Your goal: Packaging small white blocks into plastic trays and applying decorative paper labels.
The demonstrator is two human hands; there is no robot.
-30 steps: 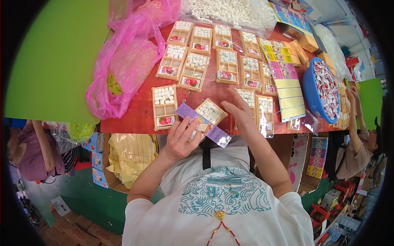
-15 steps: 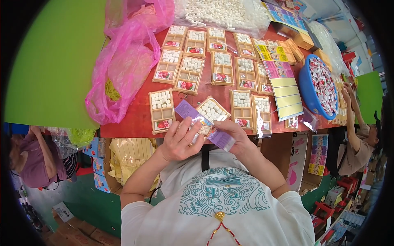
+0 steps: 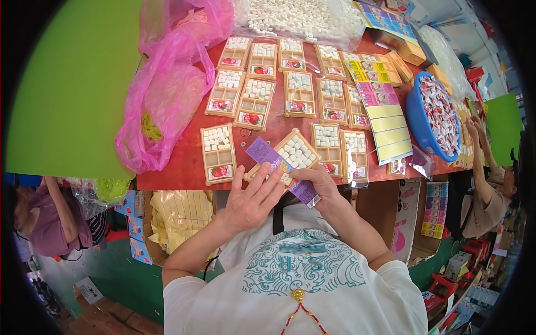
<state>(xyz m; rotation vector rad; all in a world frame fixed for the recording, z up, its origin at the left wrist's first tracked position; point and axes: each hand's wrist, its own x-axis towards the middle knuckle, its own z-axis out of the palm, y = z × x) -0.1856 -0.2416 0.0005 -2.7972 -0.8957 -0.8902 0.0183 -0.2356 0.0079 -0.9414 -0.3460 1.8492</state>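
Observation:
At the table's near edge lies a tilted light-brown tray point(image 3: 311, 146) filled with small white cubes in its large compartment. A purple printed paper strip point(image 3: 260, 151) crosses it diagonally, its lower end hanging over the near edge. My left hand point(image 3: 251, 201) rests on the tray's lower left with fingers stretched and spread, fingertips touching the strip. My right hand point(image 3: 325, 192) is closed at the lower right, thumb on the strip beside the cubes; its other fingers are partly hidden. Similar trays point(image 3: 219, 156) with white cubes and red-printed sachets stand around it.
A pink plastic bag point(image 3: 173, 106) lies at left. Behind the trays is a clear bag of white cubes point(image 3: 301, 17). Printed card sheets point(image 3: 391, 131) and a blue basin point(image 3: 414, 111) of sachets stand at right. People point(image 3: 486, 167) work at both sides.
The strip and tray have shifted slightly, and the strip now lies flatter across the tray. My left fingers have spread and lowered onto it; my right hand has moved slightly.

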